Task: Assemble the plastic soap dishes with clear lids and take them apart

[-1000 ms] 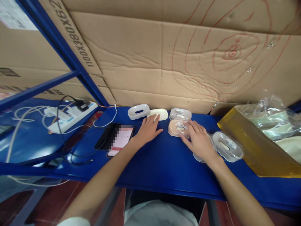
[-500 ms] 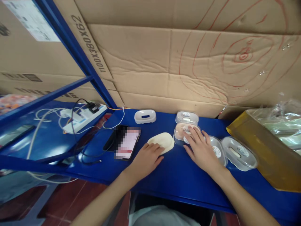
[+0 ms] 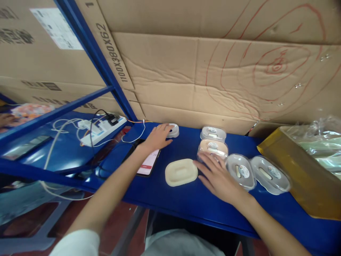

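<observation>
My left hand [image 3: 159, 137] is spread over the left part of a small white oval dish [image 3: 174, 131] at the back of the blue table. Its fingers hide much of that dish. My right hand [image 3: 217, 176] has its fingers apart, the fingertips between a cream oval tray [image 3: 181, 172] and a clear case with a peach inside [image 3: 212, 145]. The cream tray lies flat and touches or nearly touches those fingertips. Behind the peach case sits another clear case [image 3: 213, 134]. Two more clear cases, a nearer one [image 3: 241, 172] and an outer one [image 3: 270, 175], lie to the right.
A phone [image 3: 147, 164] lies partly under my left forearm. Further left are a power strip [image 3: 103, 131] with cables and a blue metal frame [image 3: 87, 101]. A yellow-brown box [image 3: 298, 174] with plastic-wrapped items stands at the right. Another person's hand [image 3: 5, 120] shows at the far left.
My left hand has left the cream tray and moved up and left to the white dish. The cream tray now lies nearer the front. My right hand has drawn back from the peach case.
</observation>
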Available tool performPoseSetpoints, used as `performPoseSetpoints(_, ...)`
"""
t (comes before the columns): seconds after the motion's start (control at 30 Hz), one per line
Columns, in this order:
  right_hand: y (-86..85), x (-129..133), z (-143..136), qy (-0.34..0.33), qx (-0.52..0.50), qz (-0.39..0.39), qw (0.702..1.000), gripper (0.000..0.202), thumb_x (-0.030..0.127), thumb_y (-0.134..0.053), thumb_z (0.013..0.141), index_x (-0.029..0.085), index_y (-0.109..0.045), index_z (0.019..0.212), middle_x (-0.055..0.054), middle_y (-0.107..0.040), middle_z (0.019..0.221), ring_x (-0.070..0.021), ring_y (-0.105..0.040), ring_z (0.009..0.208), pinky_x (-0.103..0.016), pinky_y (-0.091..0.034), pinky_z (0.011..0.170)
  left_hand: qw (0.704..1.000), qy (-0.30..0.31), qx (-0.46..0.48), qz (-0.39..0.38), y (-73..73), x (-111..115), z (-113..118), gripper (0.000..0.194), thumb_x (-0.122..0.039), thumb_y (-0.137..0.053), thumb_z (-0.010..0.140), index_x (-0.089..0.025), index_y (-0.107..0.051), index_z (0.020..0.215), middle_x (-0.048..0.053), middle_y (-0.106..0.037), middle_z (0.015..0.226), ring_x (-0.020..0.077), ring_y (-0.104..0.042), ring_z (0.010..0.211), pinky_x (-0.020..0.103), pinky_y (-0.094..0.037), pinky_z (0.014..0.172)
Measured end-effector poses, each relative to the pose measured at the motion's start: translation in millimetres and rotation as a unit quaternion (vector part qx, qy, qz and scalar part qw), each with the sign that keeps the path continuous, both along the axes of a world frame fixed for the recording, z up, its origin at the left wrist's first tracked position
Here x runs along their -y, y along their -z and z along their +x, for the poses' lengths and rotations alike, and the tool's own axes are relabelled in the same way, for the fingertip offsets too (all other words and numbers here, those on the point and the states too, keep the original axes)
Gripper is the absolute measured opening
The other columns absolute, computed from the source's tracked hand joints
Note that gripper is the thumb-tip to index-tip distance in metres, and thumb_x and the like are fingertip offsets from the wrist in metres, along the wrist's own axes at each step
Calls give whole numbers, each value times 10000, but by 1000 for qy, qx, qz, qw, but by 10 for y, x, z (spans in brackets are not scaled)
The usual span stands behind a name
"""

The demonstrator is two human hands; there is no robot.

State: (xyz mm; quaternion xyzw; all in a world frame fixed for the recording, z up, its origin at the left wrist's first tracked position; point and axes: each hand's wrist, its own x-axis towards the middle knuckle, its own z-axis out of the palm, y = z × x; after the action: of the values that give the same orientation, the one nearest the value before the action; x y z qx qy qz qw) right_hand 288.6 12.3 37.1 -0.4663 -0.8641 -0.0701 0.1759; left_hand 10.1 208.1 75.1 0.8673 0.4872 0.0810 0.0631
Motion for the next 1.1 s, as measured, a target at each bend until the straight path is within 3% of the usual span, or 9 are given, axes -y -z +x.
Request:
performPoseSetpoints(0.1, 51, 47, -101, -63, 3, -29, 998, 490, 225, -564, 1080, 229, -572, 1569, -142, -564, 1656, -328, -504, 1556, -611, -458, 1263, 997, -39, -35, -56, -25, -525, -17, 1018, -327, -939, 746, -213, -455, 1634, 244, -476, 1679, 491, -430, 1568, 670, -355, 1242)
performPoseSetpoints(0.17, 91, 62, -151, -81, 7, -35, 996, 474, 211, -576, 1069, 205, -592, 1542, -151, -590, 1629, -330, -540, 1523, -602, -485, 1244, 994, -58, -48, -81, -32, -713, -7, 1063, -385, -954, 713, -234, -449, 1636, 240, -523, 1642, 490, -496, 1517, 653, -406, 1201)
performPoseSetpoints(0.23, 108, 66, -175, -90, 11, -34, 995, 458, 205, -576, 1067, 187, -601, 1524, -156, -606, 1611, -332, -560, 1502, -592, -500, 1231, 992, -67, -50, -89, -46, -743, 23, 1020, -455, -926, 743, -251, -457, 1626, 217, -569, 1600, 466, -554, 1466, 613, -445, 1173)
performPoseSetpoints(0.33, 62, 58, -142, -76, 4, -15, 997, 473, 215, -554, 1085, 182, -571, 1557, -162, -604, 1613, -340, -578, 1481, -591, -510, 1210, 995, -56, -35, -74, -73, -465, 81, 974, -574, -853, 819, -262, -433, 1640, 182, -579, 1583, 429, -571, 1451, 567, -452, 1185)
performPoseSetpoints(0.43, -49, 32, -30, -33, -27, 22, 999, 522, 238, -536, 1108, 199, -496, 1627, -168, -573, 1643, -343, -550, 1510, -596, -480, 1224, 998, -27, -6, -50, -51, 133, 107, 940, -643, -790, 884, -313, -395, 1671, 130, -542, 1626, 397, -533, 1500, 542, -435, 1229)
performPoseSetpoints(0.57, -139, -12, 106, 0, -63, 42, 997, 574, 264, -564, 1106, 238, -445, 1667, -162, -554, 1660, -347, -520, 1536, -598, -445, 1238, 996, 33, 69, -40, 128, 981, 59, 849, -659, -789, 904, -295, -506, 1616, 124, -523, 1666, 375, -561, 1496, 517, -469, 1239)
performPoseSetpoints(0.67, -90, -22, 80, -15, -57, 25, 998, 566, 258, -559, 1103, 243, -461, 1660, -152, -566, 1651, -336, -536, 1521, -595, -438, 1241, 995, 19, 94, -31, 309, 1351, 13, 791, -622, -815, 906, -261, -564, 1564, 152, -534, 1661, 386, -557, 1504, 557, -477, 1238)
performPoseSetpoints(0.9, 104, -2, -118, -66, -6, -5, 998, 469, 276, -557, 1108, 223, -579, 1574, -144, -620, 1601, -326, -570, 1474, -588, -445, 1224, 996, -6, 85, 2, 492, 1556, -1, 768, -580, -836, 915, -296, -544, 1566, 171, -524, 1666, 407, -565, 1497, 607, -506, 1190)
performPoseSetpoints(1.1, 86, -45, -70, -76, 6, -9, 997, 382, 188, -538, 1099, 221, -687, 1449, -131, -681, 1523, -312, -644, 1370, -554, -469, 1179, 989, 29, 134, -52, 618, 1575, -89, 930, -529, -858, 911, -341, -361, 1674, 179, -306, 1787, 422, -395, 1624, 625, -468, 1237)
